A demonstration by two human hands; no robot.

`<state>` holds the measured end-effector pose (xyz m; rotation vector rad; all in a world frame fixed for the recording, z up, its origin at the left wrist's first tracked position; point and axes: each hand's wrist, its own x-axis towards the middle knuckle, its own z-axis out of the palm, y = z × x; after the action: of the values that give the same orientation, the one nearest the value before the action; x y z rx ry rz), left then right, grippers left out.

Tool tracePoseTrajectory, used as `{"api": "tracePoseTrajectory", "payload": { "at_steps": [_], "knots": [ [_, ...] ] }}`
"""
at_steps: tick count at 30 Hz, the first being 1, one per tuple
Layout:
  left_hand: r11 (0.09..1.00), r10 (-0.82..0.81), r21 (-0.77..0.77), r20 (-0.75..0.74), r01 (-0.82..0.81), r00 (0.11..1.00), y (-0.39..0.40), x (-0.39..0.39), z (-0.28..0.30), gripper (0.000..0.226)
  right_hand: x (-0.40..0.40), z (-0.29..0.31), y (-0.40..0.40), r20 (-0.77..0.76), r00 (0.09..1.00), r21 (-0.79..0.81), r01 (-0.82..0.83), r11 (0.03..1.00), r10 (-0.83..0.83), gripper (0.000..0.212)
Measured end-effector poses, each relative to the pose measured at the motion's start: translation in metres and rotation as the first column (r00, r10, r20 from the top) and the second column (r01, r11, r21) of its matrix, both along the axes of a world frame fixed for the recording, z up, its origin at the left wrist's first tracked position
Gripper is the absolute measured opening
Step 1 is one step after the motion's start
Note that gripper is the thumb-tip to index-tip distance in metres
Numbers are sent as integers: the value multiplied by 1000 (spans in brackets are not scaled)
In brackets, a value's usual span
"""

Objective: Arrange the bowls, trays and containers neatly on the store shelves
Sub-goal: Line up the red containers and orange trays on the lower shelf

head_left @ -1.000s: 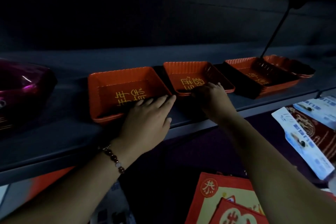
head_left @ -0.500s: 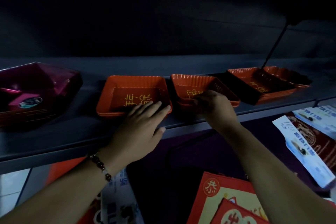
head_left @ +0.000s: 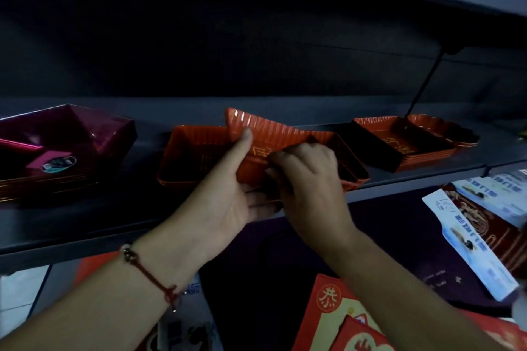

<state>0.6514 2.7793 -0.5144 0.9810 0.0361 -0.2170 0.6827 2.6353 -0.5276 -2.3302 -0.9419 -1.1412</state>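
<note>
Nearest, red printed paper packets [head_left: 336,310] lie below the shelf. The left hand [head_left: 225,199], with a red cord bracelet [head_left: 151,276] on its wrist, supports a ribbed orange plastic tray [head_left: 265,134] from beneath, thumb laid up the tray's inner face. The right hand [head_left: 308,179] curls its fingers over the tray's near edge. The tray is tilted, lifted above the grey metal shelf [head_left: 85,222], overlapping two orange trays: one to the left [head_left: 188,157], one to the right [head_left: 348,162]. Farther right sits a stack of orange trays [head_left: 399,142]; far left, a magenta glossy tray stack [head_left: 57,148].
</note>
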Motion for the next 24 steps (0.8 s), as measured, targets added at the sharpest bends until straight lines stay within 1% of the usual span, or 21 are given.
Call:
{"api": "tracePoseTrajectory", "payload": {
  "at_steps": [3,5,7,9,10,11,12,14,16,19,20,21,24],
  "knots": [
    [986,124,111,-25,-121,992,12,3,-6,27,-8,-14,9,-60,997,-75,-53,996,48,28],
    [980,165,121,-42,-159,985,23,4,-8,26,-5,-17,3,-110,994,-126,-39,991,25,31],
    [970,209,136,-49,-201,977,36,4,-7,26,1,-17,-6,-170,985,-166,11,986,-40,31],
    [952,246,190,-8,-240,969,48,4,-7,26,7,-19,-12,-215,973,-187,37,982,-78,28],
    [932,268,245,29,-267,963,53,4,-7,27,9,-22,-11,-235,969,-189,34,981,-79,27],
    [898,296,317,79,-305,952,57,4,-9,28,11,-24,-8,-257,964,-182,22,983,-69,26],
    [844,326,400,146,-357,934,62,4,-12,27,13,-26,-4,-277,959,-166,12,986,-58,23],
    [679,372,549,314,-487,874,72,3,-18,20,18,-31,5,-290,956,-144,10,989,-52,18],
    [529,361,626,445,-573,819,80,2,-22,14,22,-33,14,-280,958,-136,16,991,-54,17],
    [303,317,713,550,-632,773,92,5,-32,18,26,-35,25,-263,962,-136,33,990,-68,23],
    [261,298,726,566,-636,769,96,7,-36,20,27,-35,28,-265,961,-140,38,989,-75,26],
    [250,275,735,570,-630,774,100,9,-41,22,29,-36,31,-271,959,-147,40,988,-79,29],
    [285,213,754,552,-592,806,105,12,-49,34,37,-41,36,-321,944,-173,21,985,-77,33]
  ]
}}
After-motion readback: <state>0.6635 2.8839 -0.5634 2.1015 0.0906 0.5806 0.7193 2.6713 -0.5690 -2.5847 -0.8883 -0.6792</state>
